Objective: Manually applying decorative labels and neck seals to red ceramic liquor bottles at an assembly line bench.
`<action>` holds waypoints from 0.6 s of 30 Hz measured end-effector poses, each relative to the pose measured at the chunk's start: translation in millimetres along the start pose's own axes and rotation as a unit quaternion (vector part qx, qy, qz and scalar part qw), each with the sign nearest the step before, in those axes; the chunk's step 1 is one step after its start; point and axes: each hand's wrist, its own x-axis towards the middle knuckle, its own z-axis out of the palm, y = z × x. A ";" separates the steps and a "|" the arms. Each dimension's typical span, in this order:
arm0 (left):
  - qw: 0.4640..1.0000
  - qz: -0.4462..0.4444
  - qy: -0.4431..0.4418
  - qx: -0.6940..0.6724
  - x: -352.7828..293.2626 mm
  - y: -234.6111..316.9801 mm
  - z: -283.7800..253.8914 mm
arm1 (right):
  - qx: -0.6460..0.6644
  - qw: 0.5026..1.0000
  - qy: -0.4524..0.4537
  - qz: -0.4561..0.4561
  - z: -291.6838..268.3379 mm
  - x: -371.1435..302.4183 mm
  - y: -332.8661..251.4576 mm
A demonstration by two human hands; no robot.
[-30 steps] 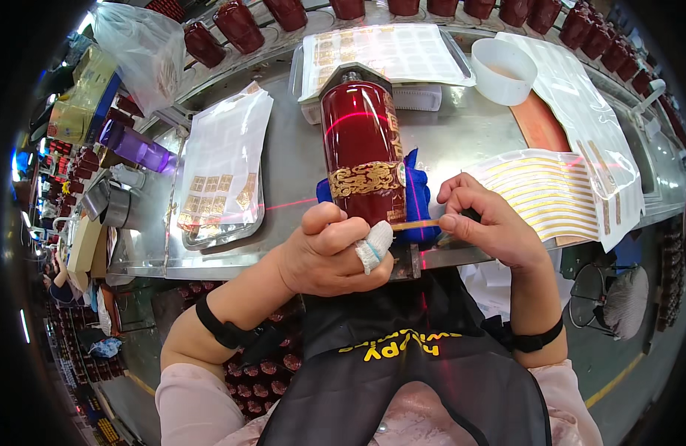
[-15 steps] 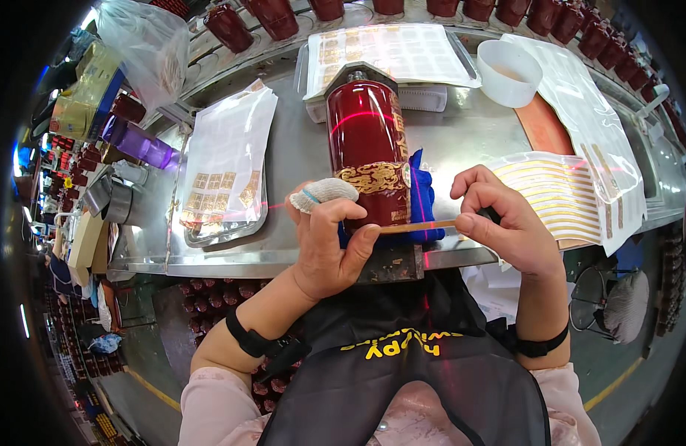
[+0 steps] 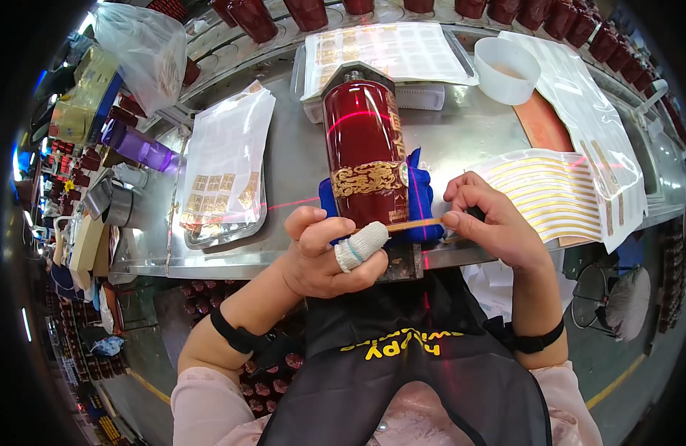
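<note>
A dark red bottle (image 3: 361, 137) with gold decoration lies on a folded blue cloth (image 3: 423, 195), its base toward me. Across that near end runs a thin gold strip (image 3: 413, 224). My right hand (image 3: 495, 223) pinches the strip's right end between thumb and fingertip. At the other end, my left hand (image 3: 332, 253) is closed, fingers curled around the strip's left tip; the exact contact is partly hidden. One of its fingers wears a white knitted finger cover (image 3: 363, 244), which sits just below the strip.
Right of the bottle lies a sheet of gold strips (image 3: 547, 197), with a white round tub (image 3: 506, 70) behind it. Trays of gold sticker sheets stand at left (image 3: 228, 156) and back (image 3: 384, 52). Purple bottle (image 3: 138, 145) at far left; more red bottles line the back.
My left hand has rotated and dropped, bringing its covered finger from beside the bottle to below the strip. My right hand has shifted slightly left with the strip's end.
</note>
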 end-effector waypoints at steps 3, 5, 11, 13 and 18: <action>0.997 0.034 -0.060 -0.020 11.6 -3.7 -6.5 | -0.013 1.000 -0.002 0.000 -0.9 -1.2 -1.1; 0.997 0.048 -0.062 -0.022 13.4 -5.7 -2.8 | -0.014 1.000 -0.001 -0.001 -0.9 -1.9 -2.2; 0.997 0.049 -0.055 0.004 15.3 1.7 8.8 | -0.024 1.000 -0.001 -0.018 -1.4 -1.7 -1.6; 0.998 0.050 -0.046 0.011 15.4 0.8 9.8 | -0.024 0.999 0.000 -0.024 -1.6 -0.3 -1.3; 0.991 -0.016 -0.074 -0.113 2.1 -4.5 -0.1 | -0.014 1.000 -0.010 -0.009 -0.5 0.4 -7.9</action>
